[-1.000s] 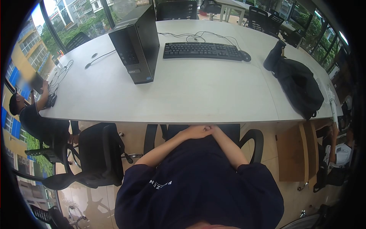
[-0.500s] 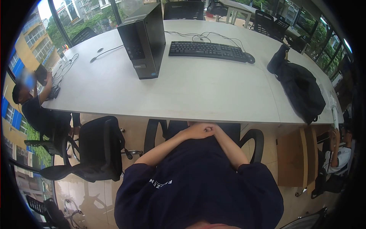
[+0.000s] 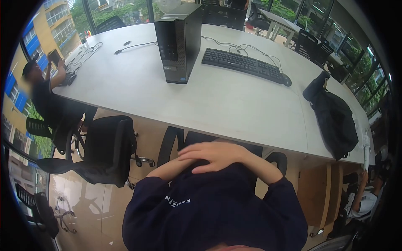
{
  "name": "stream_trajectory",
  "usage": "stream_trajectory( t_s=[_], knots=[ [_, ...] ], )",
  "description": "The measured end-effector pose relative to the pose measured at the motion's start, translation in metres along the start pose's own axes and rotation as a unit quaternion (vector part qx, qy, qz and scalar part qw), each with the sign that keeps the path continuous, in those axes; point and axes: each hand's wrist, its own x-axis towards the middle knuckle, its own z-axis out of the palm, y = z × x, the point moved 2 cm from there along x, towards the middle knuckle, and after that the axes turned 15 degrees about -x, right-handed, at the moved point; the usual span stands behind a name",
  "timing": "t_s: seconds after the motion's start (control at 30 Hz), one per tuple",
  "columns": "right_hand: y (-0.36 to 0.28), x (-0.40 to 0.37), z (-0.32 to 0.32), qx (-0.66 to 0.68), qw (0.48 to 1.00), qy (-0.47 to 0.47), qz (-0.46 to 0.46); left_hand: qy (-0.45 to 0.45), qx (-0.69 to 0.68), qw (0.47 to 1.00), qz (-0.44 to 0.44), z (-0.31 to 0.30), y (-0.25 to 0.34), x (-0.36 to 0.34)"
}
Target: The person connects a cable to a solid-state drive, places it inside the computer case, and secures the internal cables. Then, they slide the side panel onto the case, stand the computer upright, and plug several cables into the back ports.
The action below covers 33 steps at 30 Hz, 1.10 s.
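My right hand lies across my left forearm, its fingers stretched out and slightly apart, holding nothing. My left hand is hidden behind the right hand near the table edge, so its fingers do not show. Both arms rest in front of my dark blue shirt, just below the white table. On the table ahead stands a black Dell computer tower. To its right are a black keyboard and a mouse, apart from my hands.
A black bag lies at the table's right end. Cables lie at the far left, near a seated person with a dark device. An office chair stands left of me, a wooden cabinet right. Another person sits far right.
My hands were clasped together at the table edge; now the right hand has opened and slid left over the left forearm. The view has turned, so the table appears tilted.
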Motion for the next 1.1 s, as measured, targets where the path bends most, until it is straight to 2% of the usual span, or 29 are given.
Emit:
stream_trajectory(
  t_s=[0.07, 0.2, 0.27, 0.3, 0.33, 0.37, 0.4, 0.43, 0.47, 0.53, 0.57, 0.6, 0.67, 0.7, 0.73, 0.8, 0.93, 1.1],
  knots=[
    [-0.003, 0.026, -0.035, -0.137, 0.977, 0.159, -0.043, -0.03, 0.031, 0.999, -0.025, -0.013, 0.009, 0.005],
    [0.036, 0.082, -0.113, -0.264, 0.893, 0.365, 0.022, -0.042, 0.036, 0.993, -0.103, -0.055, 0.061, 0.01],
    [0.06, 0.112, -0.144, -0.338, 0.822, 0.455, 0.057, -0.006, 0.064, 0.996, -0.067, -0.058, 0.057, 0.003],
    [0.07, 0.127, -0.158, -0.341, 0.82, 0.456, 0.055, 0.031, 0.087, 0.995, -0.031, -0.061, 0.057, 0.002],
    [0.079, 0.139, -0.172, -0.393, 0.784, 0.476, 0.073, 0.031, 0.089, 0.995, -0.027, -0.066, 0.062, 0.002],
    [0.087, 0.15, -0.183, -0.443, 0.744, 0.492, 0.092, -0.002, 0.086, 0.995, -0.05, -0.068, 0.069, 0.003],
    [0.094, 0.162, -0.189, -0.446, 0.742, 0.492, 0.094, -0.035, 0.082, 0.993, -0.074, -0.07, 0.072, 0.004],
    [0.1, 0.174, -0.195, -0.486, 0.714, 0.484, 0.141, -0.007, 0.079, 0.997, 0.009, -0.064, 0.051, 0.004],
    [0.109, 0.187, -0.199, -0.522, 0.683, 0.475, 0.188, -0.01, 0.08, 0.997, 0.011, -0.063, 0.053, 0.005],
    [0.124, 0.21, -0.201, -0.483, 0.699, 0.476, 0.228, -0.028, -0.054, 0.996, -0.065, -0.06, 0.054, 0.002],
    [0.12, 0.215, -0.202, -0.479, 0.691, 0.477, 0.258, -0.002, -0.061, 0.998, 0.018, -0.046, 0.028, 0.002],
    [0.119, 0.218, -0.203, -0.474, 0.682, 0.477, 0.288, -0.004, -0.062, 0.998, 0.018, -0.032, 0.014, 0.004],
    [0.122, 0.222, -0.202, -0.478, 0.662, 0.502, 0.285, 0.15, 0.016, 0.979, 0.137, -0.014, 0.008, 0.004],
    [0.123, 0.223, -0.203, -0.483, 0.641, 0.529, 0.277, 0.151, 0.008, 0.973, 0.174, -0.011, 0.007, 0.004],
    [0.126, 0.226, -0.205, -0.484, 0.641, 0.526, 0.279, 0.151, 0.005, 0.973, 0.175, -0.012, 0.003, 0.005],
    [0.129, 0.227, -0.206, -0.503, 0.616, 0.537, 0.282, 0.099, -0.003, 0.988, 0.118, -0.014, -0.002, 0.006],
    [0.13, 0.225, -0.206, -0.501, 0.613, 0.546, 0.275, 0.116, -0.022, 0.983, 0.141, -0.014, 0.005, 0.006],
    [0.128, 0.215, -0.207, -0.489, 0.614, 0.561, 0.264, 0.124, 0.024, 0.98, 0.157, -0.014, 0.003, 0.011]
  ],
)
